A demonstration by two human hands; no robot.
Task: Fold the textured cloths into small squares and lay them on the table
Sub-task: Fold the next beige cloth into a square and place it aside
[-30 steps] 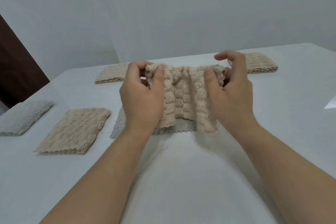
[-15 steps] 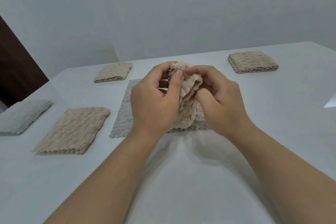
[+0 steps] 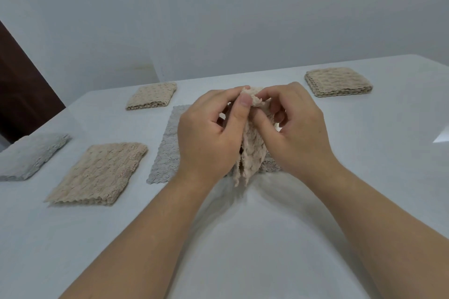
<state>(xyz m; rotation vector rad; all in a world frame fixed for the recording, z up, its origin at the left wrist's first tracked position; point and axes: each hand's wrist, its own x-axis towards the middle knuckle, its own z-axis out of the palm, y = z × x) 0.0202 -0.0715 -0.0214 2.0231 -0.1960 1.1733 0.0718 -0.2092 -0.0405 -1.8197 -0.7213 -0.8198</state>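
A beige textured cloth (image 3: 251,153) hangs doubled over between my two hands, above the middle of the white table (image 3: 243,238). My left hand (image 3: 209,136) pinches its top edge between thumb and fingers. My right hand (image 3: 298,128) pinches the same top edge from the other side, the hands touching. Under them lies a grey textured cloth (image 3: 167,148), spread flat and partly hidden by my hands.
Folded cloths lie around: a beige one (image 3: 99,172) at the left, a grey one (image 3: 31,155) at the far left edge, a small beige one (image 3: 151,96) at the back, a thick beige one (image 3: 337,81) at the back right. A dark door (image 3: 21,85) stands left.
My hands came together from wide apart, bringing the two ends of the beige cloth against each other. The cloth now hangs narrow and doubled instead of stretched out.
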